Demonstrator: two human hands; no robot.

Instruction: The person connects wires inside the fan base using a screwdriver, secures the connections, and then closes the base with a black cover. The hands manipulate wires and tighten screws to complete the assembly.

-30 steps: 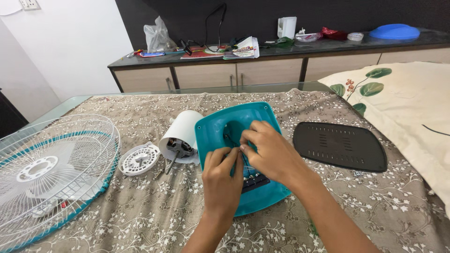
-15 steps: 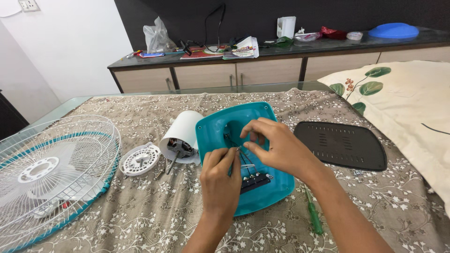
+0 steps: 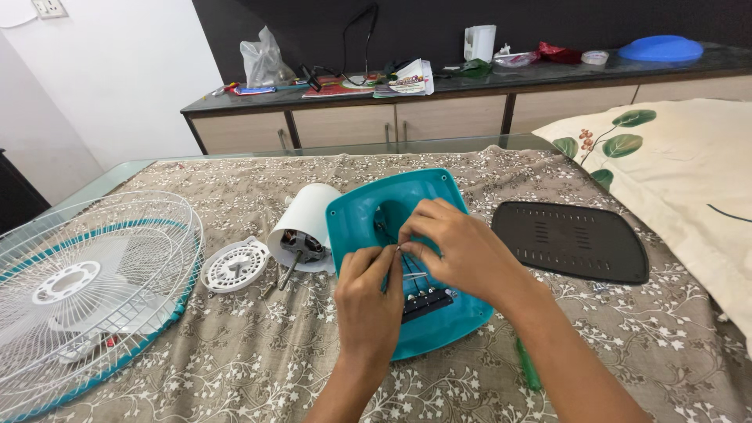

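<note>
Two bare hands work over a teal fan base (image 3: 427, 215), upturned near the middle of the floral tablecloth (image 3: 235, 368): the left hand (image 3: 368, 294) and right hand (image 3: 454, 247) meet with fingertips pinched together on thin wires (image 3: 407, 266) inside the base's open cavity, just above a dark switch strip (image 3: 427, 304); how firmly the wires are held cannot be told. Head view, packages and printed matter: a grey plastic bag (image 3: 262, 59) stands at the left end of the dark sideboard (image 3: 439, 102), a folded colourful leaflet (image 3: 411, 78) lies near its middle, a white boxy item (image 3: 479, 41) stands further right, and a blue domed lid (image 3: 660, 48) lies at the far right. Containers: a white cylindrical motor housing (image 3: 301, 227) lies on its side touching the base's left edge, windings visible in its open end. Other parts: a round white vented cap (image 3: 235, 265), a white wire fan guard with teal rim (image 3: 86, 290) cut off at the left, a black oval vented plate (image 3: 570, 239) to the right, a green-handled tool (image 3: 526, 366) partly hidden by the right forearm, and a leaf-print pillow (image 3: 681, 172) cut off at the right.
</note>
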